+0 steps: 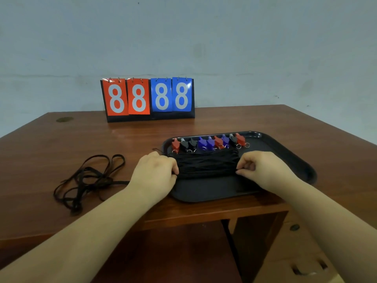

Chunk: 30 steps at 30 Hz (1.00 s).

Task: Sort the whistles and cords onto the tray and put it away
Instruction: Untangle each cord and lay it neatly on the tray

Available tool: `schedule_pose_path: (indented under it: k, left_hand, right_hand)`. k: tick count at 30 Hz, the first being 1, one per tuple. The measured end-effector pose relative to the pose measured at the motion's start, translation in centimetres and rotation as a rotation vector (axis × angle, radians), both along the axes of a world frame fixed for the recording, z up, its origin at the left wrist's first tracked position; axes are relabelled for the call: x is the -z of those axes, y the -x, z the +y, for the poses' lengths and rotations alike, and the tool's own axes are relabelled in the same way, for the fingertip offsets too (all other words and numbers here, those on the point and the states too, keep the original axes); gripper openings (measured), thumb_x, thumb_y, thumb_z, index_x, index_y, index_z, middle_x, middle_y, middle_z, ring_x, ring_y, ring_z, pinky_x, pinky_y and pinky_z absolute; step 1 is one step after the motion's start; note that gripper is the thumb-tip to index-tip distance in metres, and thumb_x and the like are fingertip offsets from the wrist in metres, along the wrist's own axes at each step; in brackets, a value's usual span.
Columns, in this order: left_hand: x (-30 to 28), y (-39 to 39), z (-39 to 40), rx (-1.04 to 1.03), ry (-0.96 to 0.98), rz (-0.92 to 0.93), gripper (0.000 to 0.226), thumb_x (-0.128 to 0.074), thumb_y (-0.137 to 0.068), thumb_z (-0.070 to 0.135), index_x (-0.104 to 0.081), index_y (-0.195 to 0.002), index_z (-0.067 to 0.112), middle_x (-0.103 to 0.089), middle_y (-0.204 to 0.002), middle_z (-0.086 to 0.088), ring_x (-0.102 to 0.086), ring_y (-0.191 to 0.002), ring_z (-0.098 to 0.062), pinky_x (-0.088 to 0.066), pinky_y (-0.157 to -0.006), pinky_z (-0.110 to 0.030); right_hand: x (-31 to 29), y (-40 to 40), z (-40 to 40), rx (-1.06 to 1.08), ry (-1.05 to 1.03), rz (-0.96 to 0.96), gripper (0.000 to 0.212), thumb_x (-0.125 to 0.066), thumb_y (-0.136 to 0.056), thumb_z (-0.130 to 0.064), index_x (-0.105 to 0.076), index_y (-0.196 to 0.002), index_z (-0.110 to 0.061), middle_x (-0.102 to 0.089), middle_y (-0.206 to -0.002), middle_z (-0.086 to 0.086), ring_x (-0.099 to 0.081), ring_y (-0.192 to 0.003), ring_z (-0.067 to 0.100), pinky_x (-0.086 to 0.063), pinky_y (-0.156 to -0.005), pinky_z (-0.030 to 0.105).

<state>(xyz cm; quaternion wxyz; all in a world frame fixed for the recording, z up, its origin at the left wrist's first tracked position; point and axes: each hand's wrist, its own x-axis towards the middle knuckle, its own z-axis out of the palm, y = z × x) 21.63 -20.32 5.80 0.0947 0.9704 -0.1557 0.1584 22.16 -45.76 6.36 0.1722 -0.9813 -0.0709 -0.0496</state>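
**Soft cords go on the tray**

At the left of the frame, loose cords (89, 180) lie in a floppy tangle on the table (61, 139). They look light and soft, so I think it is best to grab them by the loops. In the middle, the left hand (157, 170) and right hand (263, 168) each pinch one end of the cord bundle (206, 165) on the tray (285, 152). The bundle runs left to right. Above it, the whistles (210, 142) sit in a row, rings toward the bundle.
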Motion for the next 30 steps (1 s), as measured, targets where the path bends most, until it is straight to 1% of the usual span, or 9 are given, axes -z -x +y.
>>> schedule_pose_path:
  k: [4,8,12,17,21,22,24,26,30]
  left_hand:
    - [0.1,-0.7,0.0,-0.031,-0.051,-0.023,0.015,-0.054,-0.09,0.032,-0.066,-0.099,0.032,-0.057,-0.109,0.005,-0.046,-0.105,-0.017,-0.035,-0.088,-0.029]
    - [0.1,-0.5,0.2,-0.034,-0.072,-0.024,0.02,-0.053,-0.091,0.036,-0.064,-0.107,0.033,-0.051,-0.116,0.004,-0.042,-0.111,-0.018,-0.032,-0.092,-0.03]
    - [-0.3,0.5,1.1,-0.021,-0.005,-0.047,0.031,-0.056,-0.088,0.039,-0.057,-0.119,0.033,-0.049,-0.122,0.006,-0.04,-0.116,-0.016,-0.031,-0.096,-0.03]
    - [-2.0,2.3,5.0,-0.042,0.058,-0.019,0.036,-0.059,-0.086,0.043,-0.053,-0.121,0.034,-0.049,-0.129,0.007,-0.04,-0.122,-0.014,-0.033,-0.104,-0.034]
    - [-3.1,4.2,9.6,-0.092,0.088,0.024,0.036,-0.061,-0.084,0.044,-0.054,-0.119,0.035,-0.051,-0.124,0.01,-0.043,-0.115,-0.01,-0.037,-0.101,-0.031]
    - [-3.0,4.6,10.8,-0.107,0.095,0.028,0.036,-0.061,-0.084,0.043,-0.055,-0.118,0.034,-0.051,-0.122,0.01,-0.044,-0.114,-0.01,-0.038,-0.1,-0.03]
    - [-2.5,5.5,13.1,-0.135,0.098,0.025,0.033,-0.062,-0.084,0.042,-0.058,-0.115,0.033,-0.053,-0.12,0.009,-0.045,-0.113,-0.012,-0.037,-0.099,-0.03]
    - [-1.7,6.2,15.0,-0.145,0.094,0.024,0.031,-0.062,-0.084,0.042,-0.059,-0.113,0.033,-0.053,-0.118,0.009,-0.045,-0.113,-0.013,-0.036,-0.099,-0.029]
    - [0.1,7.3,17.6,-0.092,0.118,0.051,0.029,-0.063,-0.084,0.041,-0.061,-0.111,0.034,-0.053,-0.113,0.013,-0.046,-0.11,-0.009,-0.035,-0.098,-0.026]
  right_hand:
    - [0.0,-0.5,0.4,0.009,0.063,-0.035,0.005,-0.065,-0.085,-0.027,-0.065,-0.089,-0.03,-0.051,-0.095,-0.012,-0.056,-0.09,0.01,-0.051,-0.082,0.027]
    - [-0.3,-0.2,0.8,0.02,0.134,-0.034,0.011,-0.062,-0.087,-0.028,-0.066,-0.098,-0.028,-0.05,-0.102,-0.009,-0.054,-0.096,0.012,-0.048,-0.083,0.026]
    - [-0.9,0.7,1.2,0.027,0.144,-0.02,0.02,-0.064,-0.086,-0.029,-0.064,-0.106,-0.027,-0.054,-0.11,-0.007,-0.055,-0.099,0.012,-0.049,-0.086,0.026]
    - [-2.6,2.4,2.8,0.013,0.121,-0.042,0.023,-0.065,-0.085,-0.029,-0.064,-0.108,-0.026,-0.058,-0.111,-0.008,-0.057,-0.098,0.01,-0.049,-0.087,0.025]
    - [-3.6,3.6,6.0,-0.08,0.072,-0.088,0.021,-0.064,-0.086,-0.03,-0.065,-0.107,-0.027,-0.055,-0.099,-0.015,-0.054,-0.09,0.003,-0.045,-0.078,0.018]
    - [-3.6,3.8,7.2,-0.106,0.057,-0.096,0.021,-0.065,-0.086,-0.031,-0.065,-0.106,-0.028,-0.055,-0.097,-0.016,-0.055,-0.089,0.002,-0.046,-0.078,0.018]
    - [-3.4,4.1,9.9,-0.16,0.028,-0.092,0.019,-0.065,-0.085,-0.033,-0.065,-0.104,-0.03,-0.057,-0.098,-0.016,-0.056,-0.09,0.002,-0.049,-0.082,0.022]
    - [-2.9,4.2,12.7,-0.215,0.015,-0.074,0.019,-0.064,-0.085,-0.035,-0.065,-0.103,-0.031,-0.055,-0.099,-0.017,-0.056,-0.092,0.002,-0.05,-0.085,0.023]
    - [-1.0,4.3,17.7,-0.311,-0.003,-0.083,0.018,-0.064,-0.084,-0.04,-0.065,-0.1,-0.032,-0.055,-0.1,-0.015,-0.055,-0.094,0.004,-0.049,-0.086,0.027]
